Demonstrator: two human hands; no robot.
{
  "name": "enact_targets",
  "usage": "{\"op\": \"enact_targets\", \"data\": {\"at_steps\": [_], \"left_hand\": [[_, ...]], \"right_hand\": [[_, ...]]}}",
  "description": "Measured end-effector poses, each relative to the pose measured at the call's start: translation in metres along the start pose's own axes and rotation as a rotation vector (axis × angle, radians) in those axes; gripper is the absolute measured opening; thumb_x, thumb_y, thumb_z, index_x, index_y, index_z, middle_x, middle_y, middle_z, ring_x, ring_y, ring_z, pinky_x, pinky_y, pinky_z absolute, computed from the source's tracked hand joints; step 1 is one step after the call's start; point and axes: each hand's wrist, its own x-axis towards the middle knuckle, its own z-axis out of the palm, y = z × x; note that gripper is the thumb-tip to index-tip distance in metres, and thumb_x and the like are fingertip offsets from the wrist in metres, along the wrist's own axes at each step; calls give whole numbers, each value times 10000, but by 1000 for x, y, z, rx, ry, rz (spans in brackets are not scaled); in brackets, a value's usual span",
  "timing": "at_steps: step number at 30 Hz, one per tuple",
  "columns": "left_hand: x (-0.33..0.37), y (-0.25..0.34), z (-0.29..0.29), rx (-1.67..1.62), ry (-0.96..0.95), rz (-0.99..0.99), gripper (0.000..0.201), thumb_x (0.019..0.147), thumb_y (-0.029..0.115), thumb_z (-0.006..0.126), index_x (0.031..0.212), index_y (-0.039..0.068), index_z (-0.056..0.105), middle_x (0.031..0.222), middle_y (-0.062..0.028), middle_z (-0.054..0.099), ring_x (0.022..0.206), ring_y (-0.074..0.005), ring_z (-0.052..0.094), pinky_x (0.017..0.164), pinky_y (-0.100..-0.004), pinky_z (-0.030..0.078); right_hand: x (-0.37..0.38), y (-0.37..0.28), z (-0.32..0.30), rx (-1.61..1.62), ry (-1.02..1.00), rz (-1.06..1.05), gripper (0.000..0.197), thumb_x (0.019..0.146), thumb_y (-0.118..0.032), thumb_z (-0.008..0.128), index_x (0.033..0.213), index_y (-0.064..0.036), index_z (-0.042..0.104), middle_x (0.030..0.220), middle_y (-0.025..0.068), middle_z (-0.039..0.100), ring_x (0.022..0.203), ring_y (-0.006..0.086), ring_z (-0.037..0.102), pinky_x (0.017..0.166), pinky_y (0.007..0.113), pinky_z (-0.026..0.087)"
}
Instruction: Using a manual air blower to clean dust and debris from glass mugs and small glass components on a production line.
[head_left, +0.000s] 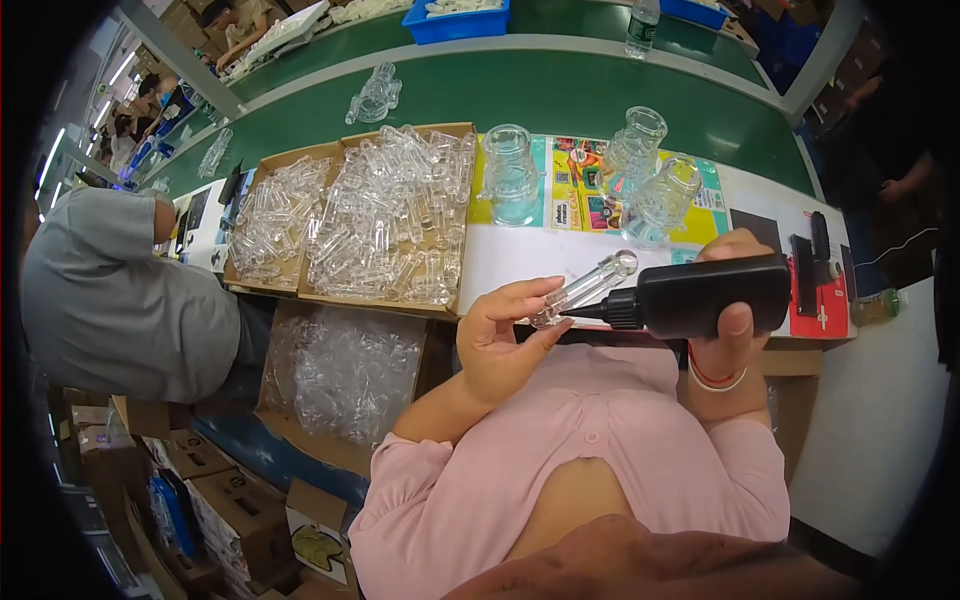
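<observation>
I am seeing the left hand (497, 338) gripping one clear tube (585, 288), the right hand (735, 300) clenching the black squeeze bottle (712, 295), nozzle meeting it; the cardboard trays (352, 215) are holding many tubes, seemingly undone.

I read this as a factory assembly line. A long green conveyor belt (560, 95) curves past my white worktop (520, 255), whose left edge holds cardboard boxes (395, 215) heaped with clear plastic tubes. Blue bins (455, 22) sit beyond the belt, and other workers (120, 290) sit alongside, though the rim is dim.
</observation>
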Motion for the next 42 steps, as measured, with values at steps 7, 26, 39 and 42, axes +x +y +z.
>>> {"op": "enact_targets", "data": {"at_steps": [7,26,39,42], "left_hand": [[0,-5,4,-12,1,18,403,676,-132,664,1005,34,499,1088,-231,551,1025,-265,557,823,-315,475],[-2,0,5,144,-114,130,425,684,-69,689,1022,55,463,1079,-241,545,1015,-282,553,857,-336,448],[-1,6,0,400,-165,205,423,639,-108,690,999,35,518,1046,-222,569,891,-237,576,746,-297,475],[5,7,1,514,-147,296,437,584,-108,707,963,48,556,1003,-153,615,725,-232,583,610,-285,470]], "right_hand": [[-6,0,-4,-41,-40,57,484,763,-406,634,933,37,538,818,103,554,719,161,524,647,261,422],[-17,-9,-12,-119,-119,37,380,813,-316,599,962,30,548,849,128,567,735,208,539,662,299,430],[-6,-21,-18,-189,-220,53,314,754,-226,657,938,12,567,827,99,584,715,214,554,656,300,431],[-4,-29,-22,-328,-339,-98,300,730,-175,676,955,-7,570,837,83,598,721,236,576,649,310,436]]}}
